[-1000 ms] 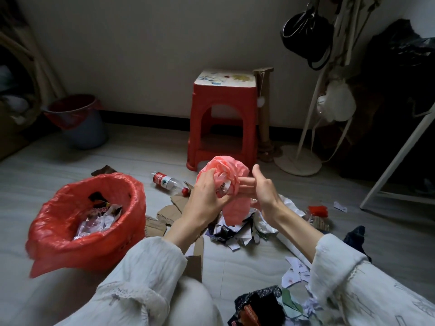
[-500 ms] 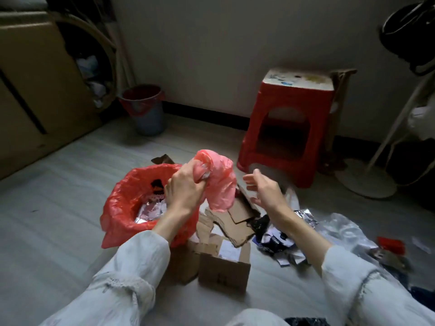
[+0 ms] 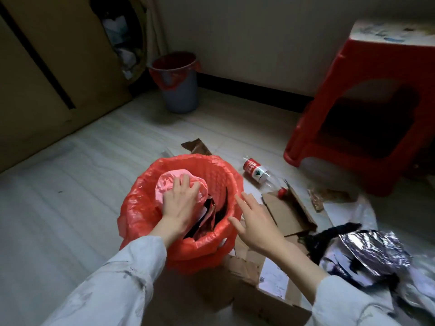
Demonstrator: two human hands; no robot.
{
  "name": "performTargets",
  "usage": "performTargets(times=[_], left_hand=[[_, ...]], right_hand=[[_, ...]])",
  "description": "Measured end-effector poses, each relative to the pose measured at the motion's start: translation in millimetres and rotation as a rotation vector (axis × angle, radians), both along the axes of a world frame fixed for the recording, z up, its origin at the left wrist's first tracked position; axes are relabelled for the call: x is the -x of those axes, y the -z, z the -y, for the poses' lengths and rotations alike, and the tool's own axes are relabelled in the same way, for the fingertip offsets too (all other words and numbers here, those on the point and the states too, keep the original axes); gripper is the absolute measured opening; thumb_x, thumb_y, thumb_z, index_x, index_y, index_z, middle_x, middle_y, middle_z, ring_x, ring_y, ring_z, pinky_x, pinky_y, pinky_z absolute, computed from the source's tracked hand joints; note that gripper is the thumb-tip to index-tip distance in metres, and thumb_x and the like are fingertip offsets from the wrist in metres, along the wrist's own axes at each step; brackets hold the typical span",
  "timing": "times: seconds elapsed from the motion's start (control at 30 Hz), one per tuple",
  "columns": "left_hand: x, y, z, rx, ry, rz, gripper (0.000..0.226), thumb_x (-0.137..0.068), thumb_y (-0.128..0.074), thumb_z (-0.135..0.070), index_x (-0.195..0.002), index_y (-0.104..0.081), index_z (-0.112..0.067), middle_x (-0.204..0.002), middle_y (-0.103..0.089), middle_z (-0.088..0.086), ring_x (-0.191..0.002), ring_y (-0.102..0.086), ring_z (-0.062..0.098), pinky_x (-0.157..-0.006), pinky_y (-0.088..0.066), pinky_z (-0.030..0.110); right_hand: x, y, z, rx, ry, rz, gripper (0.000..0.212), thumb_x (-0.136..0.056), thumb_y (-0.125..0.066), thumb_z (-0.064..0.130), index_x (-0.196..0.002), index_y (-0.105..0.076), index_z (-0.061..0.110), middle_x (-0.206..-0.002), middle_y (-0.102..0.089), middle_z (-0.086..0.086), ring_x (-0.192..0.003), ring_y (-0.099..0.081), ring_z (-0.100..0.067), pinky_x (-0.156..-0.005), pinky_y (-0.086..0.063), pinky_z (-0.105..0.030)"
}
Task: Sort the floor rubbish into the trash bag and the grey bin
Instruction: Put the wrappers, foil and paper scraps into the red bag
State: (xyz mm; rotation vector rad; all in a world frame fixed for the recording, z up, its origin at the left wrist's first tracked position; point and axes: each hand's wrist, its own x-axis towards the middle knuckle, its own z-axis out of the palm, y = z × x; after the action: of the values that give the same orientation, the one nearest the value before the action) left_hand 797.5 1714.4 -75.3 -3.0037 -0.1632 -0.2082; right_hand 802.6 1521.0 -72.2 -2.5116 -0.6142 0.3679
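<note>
A red trash bag (image 3: 221, 175) stands open on the floor in front of me. Inside it lies a crumpled pink plastic bag (image 3: 169, 182), and my left hand (image 3: 180, 201) presses down on it with fingers spread over it. My right hand (image 3: 254, 220) hovers at the bag's right rim with straight fingers, holding nothing. Dark wrappers (image 3: 209, 215) show in the bag beside the pink one. The grey bin (image 3: 180, 90), lined in red, stands by the far wall.
A plastic bottle (image 3: 256, 171) lies right of the bag. Torn cardboard boxes (image 3: 289, 212) sit under my right arm, with silver foil packaging (image 3: 372, 252) further right. A red stool (image 3: 367, 109) stands at the right. A brown scrap (image 3: 196, 147) lies behind the bag.
My left hand has carried the pink bag from the air down into the red trash bag. My right hand let go of it and moved to the bag's rim. The view swung left.
</note>
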Motion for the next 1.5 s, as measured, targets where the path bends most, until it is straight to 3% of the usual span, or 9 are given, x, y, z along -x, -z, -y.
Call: performTargets(times=[0.1,0.2,0.37,0.6,0.8,0.97,1.1,1.2,1.5], left_hand=[[-19,41,-2,-0.006,-0.005,-0.241,0.04,-0.081,-0.064,-0.025,-0.117,-0.05,-0.015,-0.125,-0.045,0.01,-0.118,-0.046,0.031,-0.071,-0.05,0.04],[-28,73,-4,0.016,-0.004,-0.605,0.046,-0.093,-0.043,-0.02,-0.136,-0.03,-0.007,-0.149,-0.022,0.014,-0.138,-0.021,0.032,-0.106,-0.026,0.052],[-46,107,-25,0.037,0.013,-0.976,0.06,-0.096,-0.03,-0.025,-0.147,-0.006,-0.007,-0.154,0.017,0.016,-0.142,0.014,0.036,-0.114,-0.001,0.056],[-44,133,-54,0.094,-0.019,-1.091,0.068,-0.096,-0.031,-0.037,-0.147,0.007,-0.015,-0.151,0.025,0.02,-0.142,0.011,0.036,-0.116,-0.004,0.051],[-43,146,-54,0.105,-0.015,-0.992,0.078,-0.09,-0.055,-0.024,-0.148,-0.006,-0.012,-0.156,-0.004,0.014,-0.143,-0.01,0.032,-0.116,-0.015,0.048],[-43,125,-59,0.331,-0.023,-1.077,0.072,-0.092,-0.042,-0.018,-0.148,0.003,-0.026,-0.154,0.02,0.007,-0.144,0.006,0.03,-0.117,-0.008,0.045],[-34,85,-48,0.447,-0.029,-0.87,0.052,-0.1,-0.033,-0.016,-0.148,-0.015,-0.017,-0.157,0.002,0.008,-0.145,-0.002,0.025,-0.116,-0.006,0.032],[-28,51,-43,0.495,-0.021,-0.674,0.047,-0.097,-0.034,-0.006,-0.143,-0.032,-0.013,-0.154,-0.022,0.008,-0.14,-0.026,0.023,-0.107,-0.02,0.023],[4,-43,26,0.698,0.171,-0.063,0.034,-0.092,-0.043,-0.004,-0.123,-0.056,-0.012,-0.123,-0.059,0.008,-0.115,-0.054,0.021,-0.1,-0.037,0.028]], right_hand=[[-9,28,8,-0.042,-0.023,-0.064,0.071,-0.094,-0.039,0.05,-0.15,-0.004,0.025,-0.158,0.005,0.004,-0.145,0.007,-0.01,-0.116,-0.002,-0.028],[-8,43,11,-0.167,0.016,-0.135,0.069,-0.091,-0.038,0.056,-0.147,-0.001,0.038,-0.157,0.009,0.011,-0.144,0.007,-0.003,-0.118,-0.006,-0.029],[-25,33,-2,-0.315,0.059,-0.073,0.08,-0.089,-0.04,0.056,-0.148,0.008,0.031,-0.154,0.015,0.017,-0.141,0.011,0.004,-0.111,0.001,-0.017],[-19,40,-7,-0.165,-0.104,-0.069,0.075,-0.093,-0.04,0.05,-0.148,0.007,0.03,-0.145,0.026,0.023,-0.14,0.016,0.004,-0.114,0.002,-0.019],[-22,41,-7,-0.09,-0.123,-0.064,0.074,-0.094,-0.038,0.049,-0.148,0.009,0.028,-0.142,0.03,0.02,-0.139,0.018,0.004,-0.113,0.006,-0.019],[-24,37,-7,-0.001,-0.145,-0.043,0.072,-0.095,-0.034,0.049,-0.148,0.009,0.025,-0.146,0.029,0.014,-0.132,0.023,0.004,-0.116,0.006,-0.025],[-23,27,-11,0.031,-0.126,-0.06,0.072,-0.096,-0.037,0.044,-0.149,0.006,0.021,-0.155,0.019,0.004,-0.141,0.02,-0.006,-0.119,0.003,-0.033],[-17,11,-12,0.014,-0.117,-0.068,0.071,-0.096,-0.04,0.038,-0.15,0.004,0.021,-0.157,0.016,0.002,-0.144,0.015,-0.011,-0.12,0.0,-0.036],[6,-70,66,0.091,-0.027,-0.025,0.058,-0.097,-0.042,0.033,-0.148,-0.017,0.023,-0.154,-0.024,0.0,-0.141,-0.024,-0.015,-0.115,-0.021,-0.031]])
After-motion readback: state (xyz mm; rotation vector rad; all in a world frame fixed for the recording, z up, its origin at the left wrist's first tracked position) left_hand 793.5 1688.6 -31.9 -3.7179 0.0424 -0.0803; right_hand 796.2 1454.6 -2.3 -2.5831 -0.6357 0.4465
